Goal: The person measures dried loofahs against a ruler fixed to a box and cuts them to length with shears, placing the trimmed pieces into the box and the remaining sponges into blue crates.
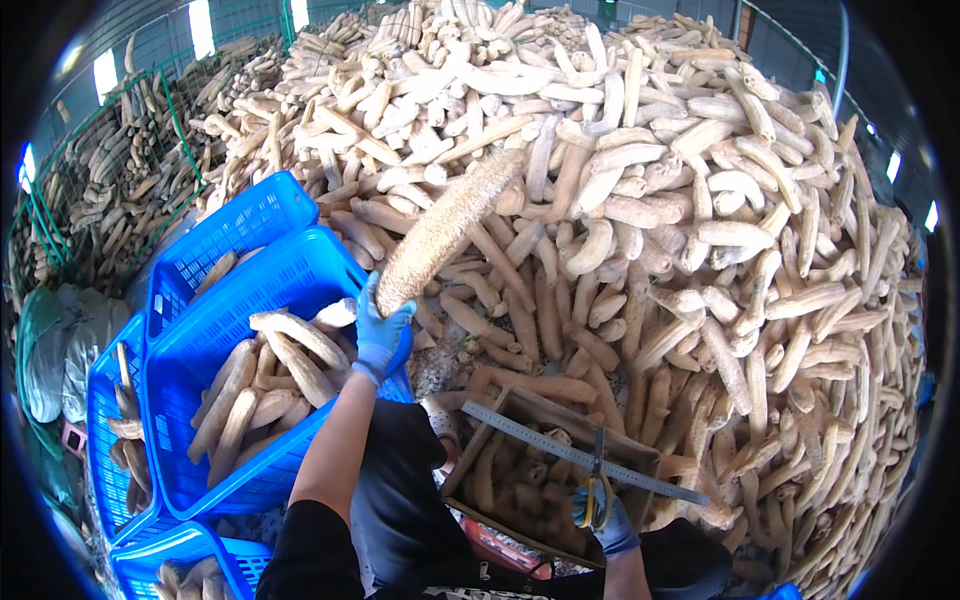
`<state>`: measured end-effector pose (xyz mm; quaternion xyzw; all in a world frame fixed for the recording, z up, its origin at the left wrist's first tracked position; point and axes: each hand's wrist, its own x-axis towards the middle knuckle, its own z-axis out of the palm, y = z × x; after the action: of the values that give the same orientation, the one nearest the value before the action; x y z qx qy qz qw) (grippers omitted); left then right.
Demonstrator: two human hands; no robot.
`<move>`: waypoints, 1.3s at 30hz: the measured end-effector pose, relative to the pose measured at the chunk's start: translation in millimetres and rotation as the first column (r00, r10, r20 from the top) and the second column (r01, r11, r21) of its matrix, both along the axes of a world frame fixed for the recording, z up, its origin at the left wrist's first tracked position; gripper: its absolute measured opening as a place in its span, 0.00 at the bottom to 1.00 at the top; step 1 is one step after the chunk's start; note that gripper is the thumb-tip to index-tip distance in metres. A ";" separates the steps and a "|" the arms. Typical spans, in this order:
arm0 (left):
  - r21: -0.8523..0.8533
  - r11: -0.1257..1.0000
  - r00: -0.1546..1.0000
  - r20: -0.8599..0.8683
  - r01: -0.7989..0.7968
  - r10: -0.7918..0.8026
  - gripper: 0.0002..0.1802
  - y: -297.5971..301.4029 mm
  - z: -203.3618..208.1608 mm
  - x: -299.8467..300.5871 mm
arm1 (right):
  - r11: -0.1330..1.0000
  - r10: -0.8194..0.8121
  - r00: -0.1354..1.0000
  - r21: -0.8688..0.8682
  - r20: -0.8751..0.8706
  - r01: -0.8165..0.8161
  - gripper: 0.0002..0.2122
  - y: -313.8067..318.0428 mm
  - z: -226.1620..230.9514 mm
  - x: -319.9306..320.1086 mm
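My left hand (381, 338), in a blue glove, grips the lower end of a long dried loofah (450, 232). The loofah is tan and netted, tilted up and away to the right. It stands out in front of the big pile. My right hand (612, 527), gloved too, is closed round the yellow-and-black handles of scissors (598, 465), whose blades point away from me. Just beyond that hand, a long metal ruler (545, 443) lies slantwise across a wooden box (520, 400). Several loofahs lie inside the box, partly hidden by the ruler and my hand.
A huge heap of dried loofahs (690, 210) rises ahead and to the right. Blue plastic crates (165, 440) stand at the left, some holding loofahs. Behind them, more loofahs lie behind a green frame (180, 130). Grey and green sacks (65, 350) are at the far left.
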<state>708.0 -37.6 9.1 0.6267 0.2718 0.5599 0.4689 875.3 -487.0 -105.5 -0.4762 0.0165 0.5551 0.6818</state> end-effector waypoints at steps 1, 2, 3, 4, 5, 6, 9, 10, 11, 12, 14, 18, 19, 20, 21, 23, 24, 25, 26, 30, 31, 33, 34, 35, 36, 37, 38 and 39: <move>0.331 0.927 0.930 -0.250 -0.178 0.268 0.43 9.3 -2.0 -1.3 | 1.000 -0.009 1.000 -0.011 -0.003 0.009 0.18 -5.7 -7.9 3.6; 0.660 0.716 0.728 -0.372 -0.228 0.575 0.43 22.2 -1.3 -14.0 | 1.000 -0.011 1.000 -0.022 -0.002 0.011 0.17 -3.6 -7.9 1.8; 0.723 0.670 0.606 -0.462 -0.166 0.648 0.43 27.5 5.5 -24.0 | 0.999 -0.011 1.000 -0.033 -0.001 0.011 0.16 -2.0 -5.5 -0.3; 0.700 0.711 0.416 -0.630 -0.063 0.656 0.41 39.8 2.7 -34.1 | 0.999 -0.010 1.000 -0.046 0.001 0.010 0.15 -0.9 -2.8 -2.1; 0.662 0.748 0.275 -0.727 0.041 0.629 0.41 45.5 6.5 -39.2 | 0.998 -0.014 1.000 -0.057 0.010 0.015 0.15 -1.1 0.8 -3.3; 0.603 0.787 0.120 -0.798 0.135 0.591 0.41 49.4 9.2 -42.9 | 0.998 -0.017 1.000 -0.067 0.018 0.018 0.15 -1.3 4.7 -4.5; 0.401 0.909 0.441 -0.800 -0.111 0.407 0.35 78.7 -0.9 -59.0 | 0.999 0.032 0.997 0.005 -0.066 -0.031 0.15 1.5 -4.6 0.8; 0.271 0.945 0.607 -0.725 -0.181 0.324 0.34 90.4 -11.0 -74.5 | 0.997 0.065 0.991 0.041 -0.117 -0.061 0.15 2.8 -11.2 2.5; -0.241 0.956 0.880 -0.473 -0.166 0.034 0.31 88.2 -13.8 -82.4 | 0.997 -0.014 1.000 -0.078 -0.012 0.013 0.18 11.9 6.3 -7.9; -0.357 0.926 0.949 -0.316 -0.123 0.004 0.27 79.6 -14.5 -83.4 | 0.996 -0.009 1.000 -0.092 0.014 0.010 0.17 9.5 3.7 -5.0; -0.517 0.854 0.997 -0.004 0.064 -0.077 0.24 62.8 -11.4 -93.9 | 0.998 0.004 1.000 -0.058 -0.018 -0.005 0.16 7.7 1.1 -1.5; -0.395 0.827 0.897 0.355 0.399 -0.263 0.28 37.4 -25.2 -151.0 | 0.997 0.056 0.992 0.054 -0.111 -0.051 0.18 9.8 -41.1 9.8; -0.419 0.817 0.889 0.398 0.396 -0.227 0.29 22.3 -21.7 -166.0 | 0.996 0.052 0.995 -0.073 0.090 -0.046 0.15 16.7 -25.7 -0.6; -0.428 0.801 0.865 0.456 0.418 -0.208 0.30 12.3 -20.0 -173.5 | 0.981 0.174 0.902 -0.146 0.396 -0.125 0.17 7.4 -3.0 -11.6; -0.475 0.809 0.874 0.477 0.346 -0.094 0.29 3.8 -25.7 -203.7 | 0.942 0.336 0.703 -0.219 0.627 -0.254 0.27 12.1 6.2 -20.8; -0.493 0.831 0.799 0.592 0.259 0.103 0.26 -2.4 -44.8 -251.0 | 0.904 0.415 0.349 -0.337 0.840 -0.264 0.38 25.0 27.7 -35.8; -0.523 0.822 0.809 0.570 0.225 0.141 0.28 2.3 -69.5 -288.6 | 0.901 0.422 0.322 -0.351 0.848 -0.254 0.38 42.3 34.3 -40.2; -0.460 0.884 0.789 0.573 0.085 0.222 0.30 -14.3 -48.8 -298.3 | 0.906 0.420 0.314 -0.373 0.852 -0.200 0.37 47.2 43.7 -38.8; -0.397 0.917 0.760 0.584 -0.040 0.286 0.33 -41.5 -7.4 -296.5 | 0.909 0.417 0.307 -0.386 0.855 -0.157 0.37 56.0 51.7 -36.9; -0.375 0.921 0.700 0.629 -0.109 0.339 0.29 -36.2 -3.2 -442.3 | 0.892 0.450 0.286 -0.412 0.846 -0.185 0.35 100.6 61.1 -47.6; -0.366 0.885 0.635 0.618 -0.288 0.463 0.27 -24.4 4.7 -476.8 | 0.888 0.459 0.282 -0.422 0.842 -0.185 0.34 105.6 61.9 -46.5; -0.315 0.828 0.556 0.624 -0.465 0.549 0.23 -8.7 19.0 -568.6 | 0.882 0.470 0.274 -0.430 0.839 -0.196 0.34 118.4 63.6 -49.0; -0.390 0.660 0.399 0.565 -0.642 0.722 0.26 -2.8 33.8 -580.1 | 0.883 0.468 0.274 -0.430 0.840 -0.187 0.33 121.2 64.4 -47.0; -0.471 0.428 0.202 0.457 -0.771 0.866 0.30 -1.5 48.5 -596.9 | 0.879 0.476 0.271 -0.439 0.837 -0.188 0.33 125.7 64.8 -46.8; -0.534 0.275 0.067 0.376 -0.800 0.924 0.32 -7.6 69.4 -591.2 | 0.879 0.476 0.276 -0.443 0.835 -0.177 0.33 126.6 64.5 -44.9; -0.510 0.247 0.060 0.355 -0.824 0.933 0.32 2.8 62.0 -597.7 | 0.879 0.477 0.280 -0.446 0.833 -0.168 0.32 128.4 64.0 -42.2; -0.475 0.206 0.045 0.328 -0.855 0.943 0.32 7.8 52.1 -616.7 | 0.877 0.480 0.283 -0.448 0.830 -0.173 0.32 132.5 61.1 -42.5; -0.398 0.204 0.069 0.328 -0.894 0.942 0.28 14.9 46.8 -617.7 | 0.879 0.477 0.286 -0.449 0.831 -0.163 0.32 133.1 59.9 -39.6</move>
<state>90.4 -22.7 55.9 0.1172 0.4941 0.8568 0.0899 835.6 -353.9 -45.6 -0.7868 -0.3888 0.3066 0.3685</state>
